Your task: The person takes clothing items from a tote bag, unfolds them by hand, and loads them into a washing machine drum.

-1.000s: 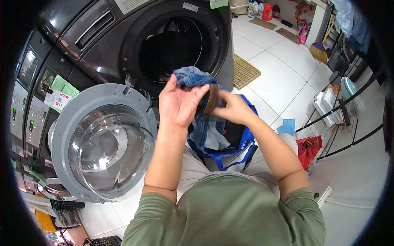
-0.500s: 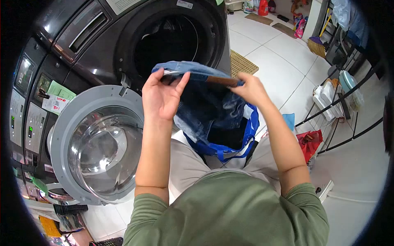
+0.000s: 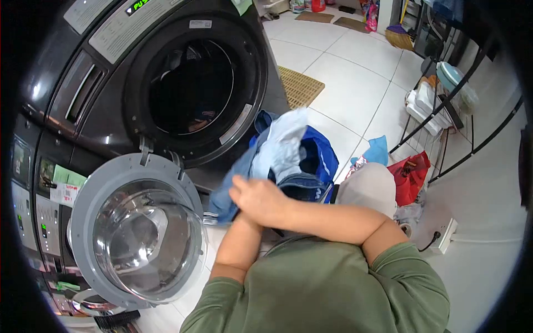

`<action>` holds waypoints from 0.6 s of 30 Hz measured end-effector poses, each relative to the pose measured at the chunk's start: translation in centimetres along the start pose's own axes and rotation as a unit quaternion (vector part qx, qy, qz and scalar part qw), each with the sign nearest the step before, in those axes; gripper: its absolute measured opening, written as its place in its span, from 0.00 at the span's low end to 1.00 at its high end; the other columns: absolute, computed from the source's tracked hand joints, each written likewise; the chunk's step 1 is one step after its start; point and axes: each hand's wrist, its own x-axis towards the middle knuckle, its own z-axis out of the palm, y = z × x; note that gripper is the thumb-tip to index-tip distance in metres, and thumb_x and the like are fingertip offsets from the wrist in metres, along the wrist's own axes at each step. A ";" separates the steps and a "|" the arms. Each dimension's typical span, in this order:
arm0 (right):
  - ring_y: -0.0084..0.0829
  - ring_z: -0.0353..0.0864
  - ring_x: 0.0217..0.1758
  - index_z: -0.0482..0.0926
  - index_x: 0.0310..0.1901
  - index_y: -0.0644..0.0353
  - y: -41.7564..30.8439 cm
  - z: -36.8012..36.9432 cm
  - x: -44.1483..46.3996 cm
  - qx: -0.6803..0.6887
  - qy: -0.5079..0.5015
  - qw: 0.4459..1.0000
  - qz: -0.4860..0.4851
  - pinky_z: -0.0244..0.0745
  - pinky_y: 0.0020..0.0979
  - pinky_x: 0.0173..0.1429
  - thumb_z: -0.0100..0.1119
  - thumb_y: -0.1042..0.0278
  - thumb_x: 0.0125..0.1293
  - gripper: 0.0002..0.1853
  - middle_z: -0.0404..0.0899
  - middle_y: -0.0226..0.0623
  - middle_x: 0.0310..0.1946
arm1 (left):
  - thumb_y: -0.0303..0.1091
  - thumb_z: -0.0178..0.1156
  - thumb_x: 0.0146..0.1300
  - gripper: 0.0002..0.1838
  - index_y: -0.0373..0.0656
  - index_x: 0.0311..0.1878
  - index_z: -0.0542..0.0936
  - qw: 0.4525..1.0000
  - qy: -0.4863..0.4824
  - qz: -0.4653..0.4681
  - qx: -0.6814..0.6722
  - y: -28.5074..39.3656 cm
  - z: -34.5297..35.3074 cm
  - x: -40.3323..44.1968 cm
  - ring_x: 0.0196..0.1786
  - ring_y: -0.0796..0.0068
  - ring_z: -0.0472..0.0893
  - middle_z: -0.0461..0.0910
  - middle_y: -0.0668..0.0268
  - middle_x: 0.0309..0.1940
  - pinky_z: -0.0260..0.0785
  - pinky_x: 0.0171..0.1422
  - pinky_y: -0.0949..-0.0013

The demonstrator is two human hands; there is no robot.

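Observation:
A pair of blue jeans (image 3: 229, 195) hangs in front of me, its pale inner side (image 3: 280, 147) showing near the top. My right hand (image 3: 258, 201) is closed round the denim, crossed over my left wrist. My left hand lies behind it and the cloth, so its fingers are hidden. Below the jeans a blue bag (image 3: 327, 155) stands between my legs, with dark denim in or over it. Left of my hands is the open round glass door (image 3: 147, 233) of a front-loading machine (image 3: 119, 111).
The machine's round opening (image 3: 191, 89) faces the bag. A tan mat (image 3: 300, 87) lies on the white tiles. At the right are a red bag (image 3: 410, 180), a light blue cloth (image 3: 376, 150) and a black metal rack (image 3: 472, 149). A broom (image 3: 398, 37) stands farther back.
The jeans' waistband was stretched between both hands; now the jeans are bunched lower, with the pale side showing. My right hand crossed left over my left wrist. The view shifted.

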 end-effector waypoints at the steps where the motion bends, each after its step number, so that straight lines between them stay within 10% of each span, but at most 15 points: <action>1: 0.40 0.82 0.26 0.74 0.31 0.62 -0.6 0.4 -0.2 0.023 0.035 0.999 0.001 0.80 0.39 0.29 0.56 0.71 0.54 0.06 0.73 0.42 0.32 | 0.27 0.56 0.66 0.14 0.40 0.54 0.76 0.999 -0.014 0.026 0.024 0.6 -0.5 -0.2 0.51 0.68 0.79 0.78 0.62 0.47 0.72 0.57 0.68; 8: 0.49 0.84 0.32 0.77 0.38 0.61 2.7 0.3 -0.3 0.126 -0.031 0.989 0.071 0.82 0.43 0.37 0.60 0.72 0.53 0.10 0.77 0.44 0.36 | 0.26 0.55 0.66 0.14 0.40 0.54 0.79 0.982 -0.105 -0.070 0.142 -5.8 -3.0 3.3 0.54 0.66 0.79 0.80 0.59 0.49 0.72 0.57 0.68; 12: 0.48 0.84 0.36 0.85 0.43 0.56 9.5 -2.8 0.6 0.080 0.091 0.978 0.168 0.79 0.42 0.46 0.62 0.70 0.56 0.12 0.82 0.49 0.36 | 0.26 0.55 0.66 0.14 0.40 0.54 0.80 0.930 -0.243 -0.192 0.198 -9.6 -5.0 1.9 0.55 0.65 0.79 0.81 0.57 0.50 0.72 0.57 0.67; 16: 0.28 0.83 0.35 0.85 0.42 0.65 15.2 -10.0 1.4 0.200 0.101 0.886 0.406 0.76 0.31 0.43 0.67 0.63 0.60 0.13 0.86 0.45 0.30 | 0.25 0.57 0.63 0.14 0.37 0.51 0.81 0.969 -0.185 0.059 0.153 -1.7 -4.6 -0.9 0.53 0.61 0.82 0.81 0.54 0.51 0.73 0.57 0.63; 18: 0.37 0.85 0.33 0.86 0.40 0.64 17.0 -10.4 1.3 0.220 0.103 0.886 0.394 0.76 0.35 0.42 0.67 0.60 0.58 0.15 0.85 0.50 0.30 | 0.28 0.58 0.62 0.11 0.39 0.46 0.82 0.899 -0.135 -0.020 0.416 -2.2 -5.3 -2.6 0.51 0.55 0.81 0.81 0.55 0.48 0.74 0.55 0.62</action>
